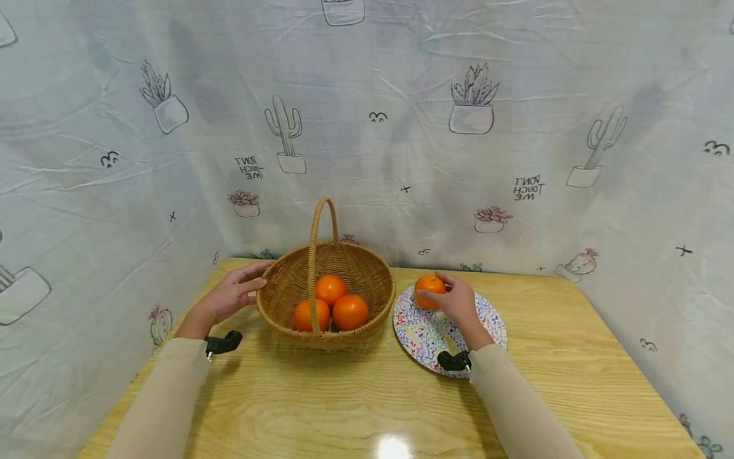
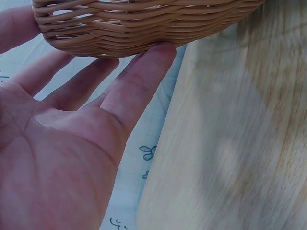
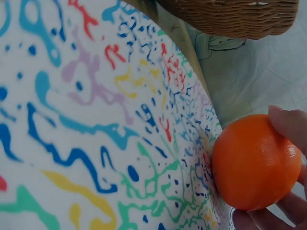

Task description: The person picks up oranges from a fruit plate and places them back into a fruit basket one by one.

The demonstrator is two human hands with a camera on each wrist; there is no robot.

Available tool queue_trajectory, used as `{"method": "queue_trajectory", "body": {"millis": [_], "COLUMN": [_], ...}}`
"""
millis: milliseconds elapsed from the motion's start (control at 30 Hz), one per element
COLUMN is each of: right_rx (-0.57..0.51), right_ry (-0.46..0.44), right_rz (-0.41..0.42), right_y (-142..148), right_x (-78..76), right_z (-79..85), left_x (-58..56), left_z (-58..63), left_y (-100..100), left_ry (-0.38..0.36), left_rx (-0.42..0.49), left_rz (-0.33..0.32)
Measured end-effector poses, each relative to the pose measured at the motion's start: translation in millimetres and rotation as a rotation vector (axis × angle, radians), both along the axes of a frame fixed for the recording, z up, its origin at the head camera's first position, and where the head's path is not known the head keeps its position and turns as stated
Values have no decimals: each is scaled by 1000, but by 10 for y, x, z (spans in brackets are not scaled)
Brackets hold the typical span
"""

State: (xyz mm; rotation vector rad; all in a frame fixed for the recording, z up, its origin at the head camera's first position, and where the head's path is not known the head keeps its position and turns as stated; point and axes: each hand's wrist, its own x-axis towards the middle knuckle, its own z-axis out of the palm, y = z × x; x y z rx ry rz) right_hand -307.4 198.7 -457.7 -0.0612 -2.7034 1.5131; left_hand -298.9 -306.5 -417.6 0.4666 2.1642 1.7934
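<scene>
A brown wicker basket (image 1: 367,271) with a tall arched handle stands on the table, left of the middle. Three oranges lie in it: a rear orange (image 1: 331,289), a right orange (image 1: 351,312) and a left orange (image 1: 302,315). My left hand (image 1: 228,296) rests its outstretched fingertips against the basket's left side; in the left wrist view the fingers (image 2: 139,86) meet the weave. My right hand (image 1: 461,305) holds another orange (image 3: 254,163) between thumb and fingers, at the far left part of a round, colourfully patterned plate (image 1: 415,335).
The wooden table (image 1: 321,408) reaches back to a wall hung with a pale cactus-print sheet (image 1: 395,153), which also covers both sides. Basket and plate stand close together near the table's back edge.
</scene>
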Motion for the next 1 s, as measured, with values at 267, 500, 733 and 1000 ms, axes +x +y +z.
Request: {"method": "queue_trajectory", "body": {"millis": [267, 500, 733, 1000], "right_rx": [-17, -30, -45, -49], "right_ry": [-4, -17, -33, -41], "right_rz": [2, 0, 3, -4], "right_y": [18, 31, 33, 38], "right_x": [-7, -31, -44, -45], "right_z": [-18, -37, -28, -21], "left_x": [-4, 7, 12, 20], "left_z": [-13, -20, 0, 8], "left_y": [5, 17, 29, 47], "left_ry": [13, 10, 9, 9], "left_rx": [6, 8, 4, -5], "left_rz": [5, 8, 13, 20]}}
